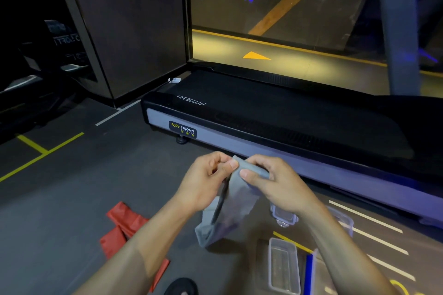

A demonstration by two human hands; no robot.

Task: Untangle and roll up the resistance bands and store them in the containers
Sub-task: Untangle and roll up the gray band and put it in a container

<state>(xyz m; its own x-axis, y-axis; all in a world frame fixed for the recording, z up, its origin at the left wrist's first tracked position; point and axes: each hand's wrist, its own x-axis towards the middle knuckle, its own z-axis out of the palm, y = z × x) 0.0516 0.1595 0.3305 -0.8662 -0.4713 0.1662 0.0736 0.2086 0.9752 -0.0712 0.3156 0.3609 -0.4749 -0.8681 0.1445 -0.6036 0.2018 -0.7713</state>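
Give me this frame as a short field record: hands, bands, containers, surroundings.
left hand: pinches top edge of the grey band
right hand: pinches the same edge, beside the left hand
grey band: held up, hanging down, lower end near the floor
red band: loose on the floor, left of the forearms, untouched
open container: clear, lying on the floor, lower right
second container: clear, with clip latches, partly hidden by the right forearm
treadmill: ahead of the hands
stage: grey band not yet rolled

Single head view, wide-angle, looks forward and down, close over floor (pixel 60 199), treadmill (pixel 263 112) ahead.
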